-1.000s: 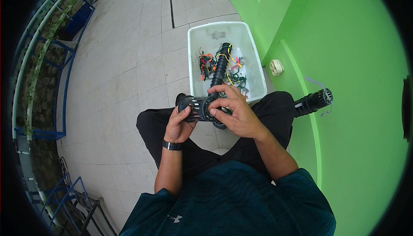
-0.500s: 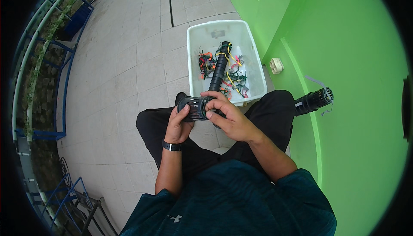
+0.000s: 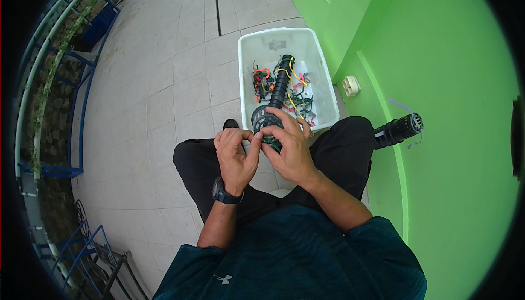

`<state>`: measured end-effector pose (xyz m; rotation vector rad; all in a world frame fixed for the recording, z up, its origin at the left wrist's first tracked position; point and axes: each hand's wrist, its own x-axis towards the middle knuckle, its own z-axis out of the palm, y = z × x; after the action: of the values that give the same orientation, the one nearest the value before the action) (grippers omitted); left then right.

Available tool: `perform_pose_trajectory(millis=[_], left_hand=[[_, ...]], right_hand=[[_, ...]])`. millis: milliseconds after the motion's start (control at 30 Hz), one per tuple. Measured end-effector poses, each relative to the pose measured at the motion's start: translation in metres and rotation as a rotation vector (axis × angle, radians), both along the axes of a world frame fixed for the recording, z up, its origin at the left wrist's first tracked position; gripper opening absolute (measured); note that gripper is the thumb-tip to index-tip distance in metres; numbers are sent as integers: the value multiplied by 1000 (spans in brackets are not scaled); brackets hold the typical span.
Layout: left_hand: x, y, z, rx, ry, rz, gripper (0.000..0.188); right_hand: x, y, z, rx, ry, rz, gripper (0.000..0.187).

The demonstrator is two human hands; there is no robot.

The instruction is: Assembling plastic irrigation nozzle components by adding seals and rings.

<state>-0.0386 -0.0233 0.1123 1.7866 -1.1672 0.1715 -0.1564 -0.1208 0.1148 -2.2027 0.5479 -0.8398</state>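
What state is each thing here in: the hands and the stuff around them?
Left hand: thumb and fingertips together; contents unclear.
Right hand: closed around the slotted black cup.
Slotted black cup: held, partly hidden.
White bin: open, no lid on.
Coloured strips: loose, tangled.
Ribbed black tube: in the bin, near end hidden.
Watch: strapped on.

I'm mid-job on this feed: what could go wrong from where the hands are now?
1. The black slotted piece could slip: the right hand seems to be its main support, while the left hand has only its fingertips near it.
2. Loose coloured strips lie tangled in the white bin and might snag in the piece's slots if it drops there.
3. The black ribbed tube lies just beyond the right hand and might get knocked.
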Motion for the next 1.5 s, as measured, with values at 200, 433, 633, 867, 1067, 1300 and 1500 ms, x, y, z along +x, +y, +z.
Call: perform_pose_trajectory(millis=[200, 433, 633, 867, 1067, 1300, 1500], left_hand=[[9, 15, 12, -345, 722, 2, 13], [30, 9, -9, -92, 747, -328, 13], [41, 20, -51, 334, 775, -323, 23], [33, 14, -89, 645, 764, -426, 27], [39, 26, -79, 755, 648, -299, 27], [34, 29, -69, 757, 565, -218, 27], [33, 17, -72, 770, 551, -289, 29]], right_hand=[[-13, -22, -6, 144, -84, -83, 44], [-74, -38, 24, -60, -165, -237, 68], [-220, -48, 38, 52, -436, -580, 55], [-344, -12, -122, 365, 376, -1060, 50], [-326, 21, -276, 350, 513, -894, 61], [-327, 31, -335, 543, 794, -870, 62], [-316, 21, -356, 717, 1056, -767, 67]])
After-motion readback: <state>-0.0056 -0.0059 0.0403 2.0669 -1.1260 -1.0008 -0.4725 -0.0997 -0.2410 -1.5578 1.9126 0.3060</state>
